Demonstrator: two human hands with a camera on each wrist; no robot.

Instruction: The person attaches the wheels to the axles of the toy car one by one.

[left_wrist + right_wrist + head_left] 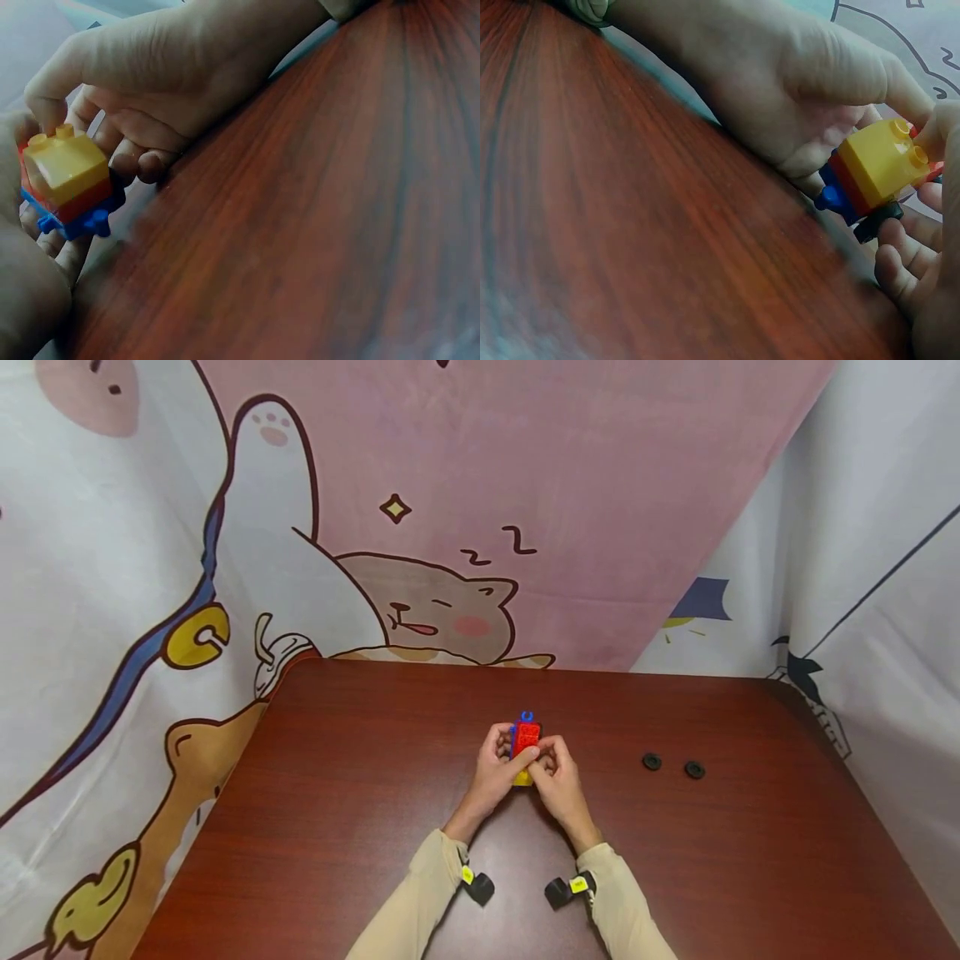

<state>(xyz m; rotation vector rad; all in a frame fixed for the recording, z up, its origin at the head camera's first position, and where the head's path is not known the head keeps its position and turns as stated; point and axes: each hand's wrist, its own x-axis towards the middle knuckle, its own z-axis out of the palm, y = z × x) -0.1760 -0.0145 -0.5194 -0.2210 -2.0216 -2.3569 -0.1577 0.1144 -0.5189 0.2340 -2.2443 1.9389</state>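
Note:
Both hands hold a small toy car of building bricks, close over the table. It has a blue base (97, 223), red bricks (528, 734) and a yellow brick (877, 157) with studs at the near end. My left hand (492, 772) grips the car, its thumb lying across the top. On the other side, my right hand (561, 783) pinches at a black wheel (880, 222) with curled fingers, against the car's side. A blue hook-shaped piece (527, 716) sticks out at the far end. The car's underside is hidden.
Two loose black wheels (652, 762) lie on the dark red-brown wooden table (352, 793), to the right of the hands. A printed cloth (585, 510) hangs behind the table and along its sides. Each wrist wears a small black camera (480, 888).

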